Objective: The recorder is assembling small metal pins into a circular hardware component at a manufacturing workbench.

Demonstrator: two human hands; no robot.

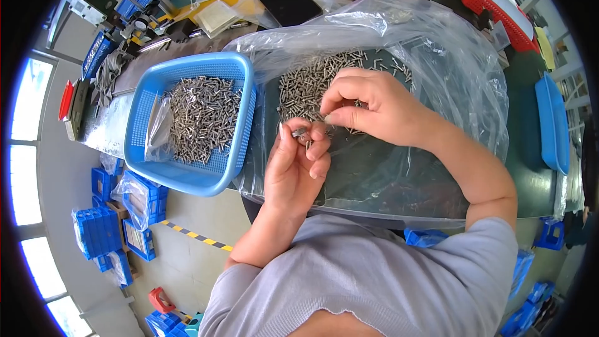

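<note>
The left hand [293,165] pinches one small metal pin [300,131] between thumb and fingers; the right hand [368,106] pinches another at its fingertips. Both work over a loose pile of pins [312,81] on clear plastic sheet [437,56] on the worktop [530,168]. The blue basket [140,150] beside it already holds a large heap; many pins appear to remain.

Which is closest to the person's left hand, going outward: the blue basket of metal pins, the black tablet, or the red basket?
Measured from the left hand in the head view:
1. Blue basket of metal pins, just to its left on the bench.
2. Black tablet, farther back, near the top middle.
3. Red basket, farthest, at the upper right.
</note>
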